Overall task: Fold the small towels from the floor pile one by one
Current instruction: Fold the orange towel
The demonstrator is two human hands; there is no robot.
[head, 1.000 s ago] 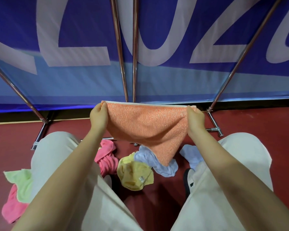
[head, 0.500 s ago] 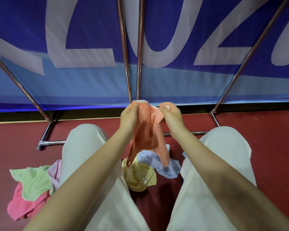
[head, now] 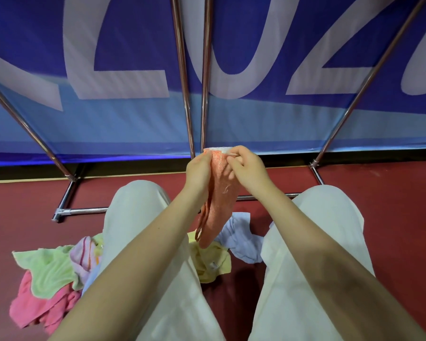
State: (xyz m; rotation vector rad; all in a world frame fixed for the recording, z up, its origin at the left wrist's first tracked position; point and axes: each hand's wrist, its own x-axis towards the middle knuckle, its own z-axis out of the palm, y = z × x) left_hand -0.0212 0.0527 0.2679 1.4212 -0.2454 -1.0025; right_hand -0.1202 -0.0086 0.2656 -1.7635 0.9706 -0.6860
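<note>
**Orange towel held up between both hands**

Orange towel (head: 218,200) hangs in the air above my knees, folded narrow, its upper edge bunched between my two hands and its lower tip dangling over the floor pile. My left hand (head: 199,171) grips the left side of that top edge, fingers curled round the cloth. My right hand (head: 247,169) pinches the right side, fingertips closed on the hem where a white strip shows. Below, between my legs, a yellow towel (head: 213,263) and a pale blue towel (head: 242,238) lie crumpled on the red floor (head: 401,205). Left of my left leg sit a green towel (head: 47,269) and a pink towel (head: 32,307), heaped together. A blue banner (head: 123,57) on metal poles (head: 182,82) stands just ahead.
</note>
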